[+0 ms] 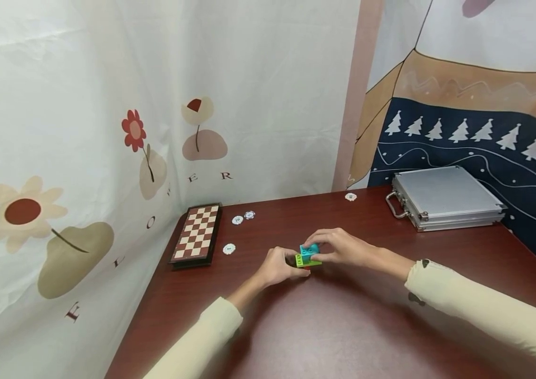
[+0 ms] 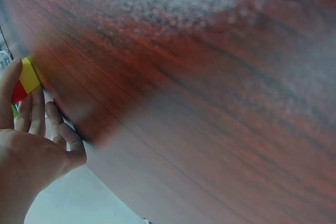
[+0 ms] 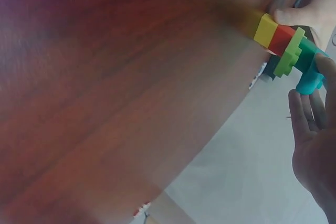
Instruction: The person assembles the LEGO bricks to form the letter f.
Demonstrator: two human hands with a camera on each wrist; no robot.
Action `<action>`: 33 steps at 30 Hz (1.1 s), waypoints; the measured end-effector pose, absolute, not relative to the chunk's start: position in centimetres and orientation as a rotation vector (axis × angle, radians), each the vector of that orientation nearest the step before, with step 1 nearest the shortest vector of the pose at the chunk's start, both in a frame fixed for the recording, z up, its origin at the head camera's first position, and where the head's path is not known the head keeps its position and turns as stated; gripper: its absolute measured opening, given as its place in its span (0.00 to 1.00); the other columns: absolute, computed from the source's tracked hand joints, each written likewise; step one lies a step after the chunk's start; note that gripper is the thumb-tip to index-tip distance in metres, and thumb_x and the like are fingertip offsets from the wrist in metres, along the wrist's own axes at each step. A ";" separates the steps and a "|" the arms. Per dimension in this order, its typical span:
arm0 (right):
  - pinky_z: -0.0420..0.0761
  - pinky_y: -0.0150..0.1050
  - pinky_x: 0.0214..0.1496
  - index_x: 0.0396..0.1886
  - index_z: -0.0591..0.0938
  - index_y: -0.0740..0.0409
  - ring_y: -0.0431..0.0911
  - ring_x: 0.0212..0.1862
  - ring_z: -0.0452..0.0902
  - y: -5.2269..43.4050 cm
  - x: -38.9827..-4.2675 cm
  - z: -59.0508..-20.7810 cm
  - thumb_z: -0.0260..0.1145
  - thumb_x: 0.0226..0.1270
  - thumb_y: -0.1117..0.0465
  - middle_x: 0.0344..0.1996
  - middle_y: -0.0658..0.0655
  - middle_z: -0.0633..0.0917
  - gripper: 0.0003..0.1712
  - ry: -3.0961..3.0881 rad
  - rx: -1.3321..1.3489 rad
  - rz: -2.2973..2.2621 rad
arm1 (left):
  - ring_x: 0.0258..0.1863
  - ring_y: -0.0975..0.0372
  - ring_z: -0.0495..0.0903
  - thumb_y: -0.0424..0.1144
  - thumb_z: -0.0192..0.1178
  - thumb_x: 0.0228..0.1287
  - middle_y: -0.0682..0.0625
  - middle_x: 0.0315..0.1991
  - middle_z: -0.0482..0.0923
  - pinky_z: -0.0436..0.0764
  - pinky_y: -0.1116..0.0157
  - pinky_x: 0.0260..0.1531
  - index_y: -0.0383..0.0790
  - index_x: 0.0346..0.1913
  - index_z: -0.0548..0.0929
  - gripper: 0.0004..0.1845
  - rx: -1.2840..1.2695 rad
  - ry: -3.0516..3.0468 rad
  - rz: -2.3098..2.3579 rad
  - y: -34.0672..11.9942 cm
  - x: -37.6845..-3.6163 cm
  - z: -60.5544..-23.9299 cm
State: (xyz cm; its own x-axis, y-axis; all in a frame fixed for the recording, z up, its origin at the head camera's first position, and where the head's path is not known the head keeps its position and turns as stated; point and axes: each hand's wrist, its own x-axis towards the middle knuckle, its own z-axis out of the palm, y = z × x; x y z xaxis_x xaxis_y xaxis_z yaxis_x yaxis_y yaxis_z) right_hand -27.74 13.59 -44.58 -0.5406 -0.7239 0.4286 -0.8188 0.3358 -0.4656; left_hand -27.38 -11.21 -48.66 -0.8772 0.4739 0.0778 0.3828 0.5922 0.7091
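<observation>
Here, both hands are meeting over a small stack of toy bricks [image 1: 308, 256] near the middle of the dark red worktop [image 1: 344, 326]. The left hand [image 1: 279, 266] is gripping the stack low down from the left, its fingers curling round the yellow brick [image 3: 265, 30] and red brick [image 3: 281, 39] at the bottom. The right hand [image 1: 341, 247] is reaching in from the right and pinching the teal brick [image 3: 310, 69] on top, just above the green plate [image 3: 290, 52]. The stack's long axis is running straight up from the worktop, yellow lowest, then red, green and teal, so the 2 hands are sitting at opposite ends of it, the left at the base and the right at the top. Both are touching it, neither nearer than the other. Whether the stack's base is resting on the wood or is lifted slightly is hard to tell. Off to the left a small chessboard [image 1: 197, 234] is lying flat, with 4 white chips [image 1: 229, 249] scattered nearby, well apart from the hands. A closed metal case [image 1: 445, 197] is sitting at the far right corner.
</observation>
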 end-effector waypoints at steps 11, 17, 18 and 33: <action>0.86 0.39 0.51 0.61 0.84 0.53 0.45 0.55 0.83 14.3 -27.6 -45.4 0.78 0.63 0.67 0.55 0.50 0.85 0.27 -2.450 1.424 1.141 | 0.22 0.69 0.83 0.47 0.82 0.52 0.59 0.26 0.86 0.82 0.69 0.27 0.45 0.43 0.91 0.18 0.736 2.690 1.188 -10.9 -27.2 -48.8; 0.86 0.36 0.48 0.63 0.83 0.54 0.46 0.53 0.84 14.4 -27.7 -45.6 0.76 0.65 0.68 0.56 0.52 0.84 0.26 -2.468 1.420 1.281 | 0.22 0.70 0.81 0.47 0.80 0.56 0.57 0.28 0.86 0.82 0.70 0.27 0.42 0.46 0.89 0.19 0.765 2.693 1.177 -10.8 -27.1 -48.8; 0.86 0.37 0.48 0.63 0.83 0.54 0.46 0.53 0.85 14.4 -27.8 -45.6 0.75 0.66 0.67 0.56 0.52 0.84 0.26 -2.467 1.420 1.298 | 0.23 0.70 0.81 0.47 0.80 0.56 0.57 0.29 0.85 0.82 0.70 0.28 0.41 0.48 0.89 0.20 0.765 2.697 1.167 -10.8 -27.0 -48.7; 0.86 0.37 0.48 0.65 0.82 0.61 0.50 0.48 0.85 14.9 -30.0 -46.0 0.71 0.71 0.66 0.56 0.61 0.81 0.23 -2.503 1.261 1.274 | 0.54 0.57 0.86 0.44 0.76 0.63 0.49 0.53 0.88 0.82 0.56 0.57 0.41 0.61 0.84 0.26 0.732 2.738 1.265 -9.6 -28.0 -47.7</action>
State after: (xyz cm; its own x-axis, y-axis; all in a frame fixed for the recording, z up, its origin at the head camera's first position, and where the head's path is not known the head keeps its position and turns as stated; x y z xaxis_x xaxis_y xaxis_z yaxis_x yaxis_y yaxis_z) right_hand -29.99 14.89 -45.97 -0.6627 -0.6395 0.3897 -0.6913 0.3223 -0.6467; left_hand -28.04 -9.64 -47.68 -0.8881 0.4316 0.1584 0.4003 0.5565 0.7280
